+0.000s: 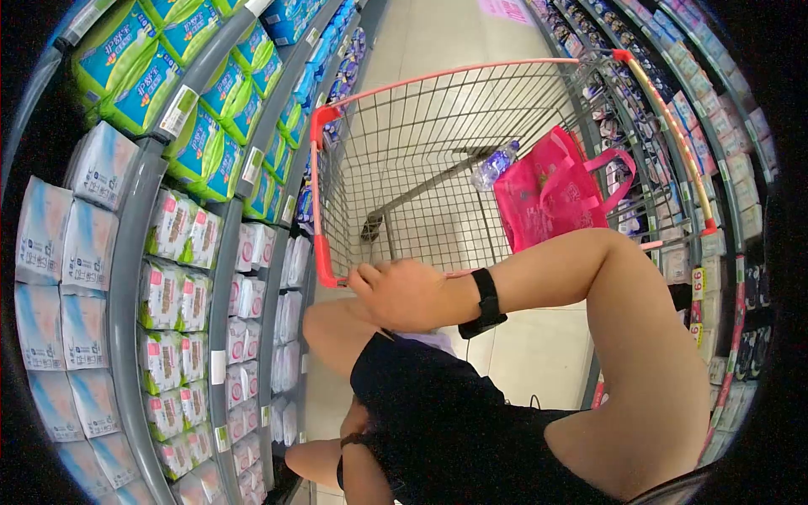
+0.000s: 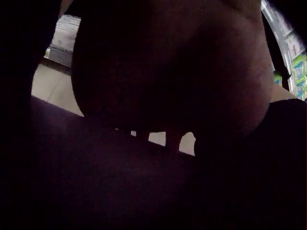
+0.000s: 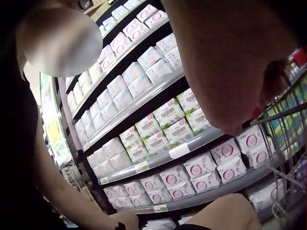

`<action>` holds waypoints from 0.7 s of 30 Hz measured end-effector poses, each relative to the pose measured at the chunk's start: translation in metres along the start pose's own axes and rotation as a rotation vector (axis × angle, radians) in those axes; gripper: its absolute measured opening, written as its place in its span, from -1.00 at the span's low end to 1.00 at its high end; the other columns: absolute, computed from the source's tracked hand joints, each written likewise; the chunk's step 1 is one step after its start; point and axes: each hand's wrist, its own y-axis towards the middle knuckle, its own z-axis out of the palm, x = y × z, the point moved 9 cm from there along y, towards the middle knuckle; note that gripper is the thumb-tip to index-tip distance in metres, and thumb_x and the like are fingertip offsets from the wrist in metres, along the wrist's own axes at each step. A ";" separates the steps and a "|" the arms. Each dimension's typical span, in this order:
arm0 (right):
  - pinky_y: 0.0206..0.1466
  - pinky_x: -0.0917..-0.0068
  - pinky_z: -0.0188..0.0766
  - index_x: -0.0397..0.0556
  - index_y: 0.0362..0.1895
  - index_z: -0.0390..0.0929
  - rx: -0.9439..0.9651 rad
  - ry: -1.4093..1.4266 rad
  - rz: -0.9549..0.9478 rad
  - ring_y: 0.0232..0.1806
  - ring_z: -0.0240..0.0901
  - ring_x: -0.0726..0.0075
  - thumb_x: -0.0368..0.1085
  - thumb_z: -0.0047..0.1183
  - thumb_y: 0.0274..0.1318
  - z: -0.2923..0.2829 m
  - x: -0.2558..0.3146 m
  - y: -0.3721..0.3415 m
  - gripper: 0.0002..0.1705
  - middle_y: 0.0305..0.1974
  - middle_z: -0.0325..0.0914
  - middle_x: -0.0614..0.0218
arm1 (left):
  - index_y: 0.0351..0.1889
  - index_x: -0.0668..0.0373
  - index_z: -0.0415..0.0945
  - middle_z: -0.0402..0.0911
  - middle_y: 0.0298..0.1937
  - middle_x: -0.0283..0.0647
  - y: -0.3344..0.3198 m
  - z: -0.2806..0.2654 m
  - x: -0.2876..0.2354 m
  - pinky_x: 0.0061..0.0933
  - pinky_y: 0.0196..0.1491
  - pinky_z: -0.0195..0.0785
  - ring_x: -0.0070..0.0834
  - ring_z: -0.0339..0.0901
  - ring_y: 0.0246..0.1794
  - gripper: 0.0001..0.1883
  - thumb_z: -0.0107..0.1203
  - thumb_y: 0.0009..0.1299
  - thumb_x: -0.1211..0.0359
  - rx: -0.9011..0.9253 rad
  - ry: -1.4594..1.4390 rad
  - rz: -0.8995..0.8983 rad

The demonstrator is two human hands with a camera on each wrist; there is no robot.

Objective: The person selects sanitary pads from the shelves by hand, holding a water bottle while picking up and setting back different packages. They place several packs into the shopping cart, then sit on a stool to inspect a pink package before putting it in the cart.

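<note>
In the head view my right hand (image 1: 400, 295), with a black band at its wrist, grips the red handle at the near left corner of the wire shopping cart (image 1: 316, 202). The right wrist view shows that hand (image 3: 235, 67) dark and close, its fingers curled at the red bar. My left hand (image 1: 355, 414) is low beside my legs, mostly hidden behind the dark clothing. Up close in the left wrist view, the left hand (image 2: 172, 72) is in deep shadow, with slivers of floor between its fingers; whether it holds anything is unclear.
A pink bag (image 1: 543, 189) and a clear bottle (image 1: 497, 167) with a blue label are inside the cart. Shelves of green and white packs (image 1: 202, 151) rise close on the left; more shelves (image 1: 728, 143) line the right. Pale tiled floor (image 1: 425, 38) runs between them.
</note>
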 end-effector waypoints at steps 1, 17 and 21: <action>-0.30 0.23 0.58 -0.27 0.05 0.40 0.013 0.003 -0.021 -0.22 0.65 0.06 0.00 0.01 0.26 0.000 0.000 -0.002 -0.45 -0.13 0.53 0.05 | 0.34 0.20 0.36 0.42 0.33 0.00 0.000 -0.001 0.003 -0.19 0.34 0.23 -0.14 0.42 0.30 -0.50 0.01 0.51 0.16 0.006 0.024 -0.004; -0.06 0.01 0.43 -0.08 -0.17 0.47 -0.284 0.402 -0.017 -0.14 0.47 -0.18 -0.29 0.00 0.28 -0.038 -0.058 0.005 -0.86 -0.25 0.49 0.07 | 0.45 0.17 0.24 0.27 0.48 0.02 0.002 0.012 0.002 -0.11 0.45 0.11 -0.06 0.29 0.43 -0.45 -0.14 0.54 0.18 -0.035 0.382 0.064; -0.12 -0.02 0.45 -0.10 -0.26 0.48 -0.441 0.271 -0.087 -0.15 0.49 -0.17 -0.19 0.08 0.20 -0.048 -0.086 0.016 -0.78 -0.29 0.49 0.07 | 0.48 0.16 0.22 0.24 0.51 0.03 0.007 0.014 0.009 -0.09 0.48 0.08 -0.04 0.26 0.47 -0.44 -0.18 0.55 0.18 -0.100 0.600 0.120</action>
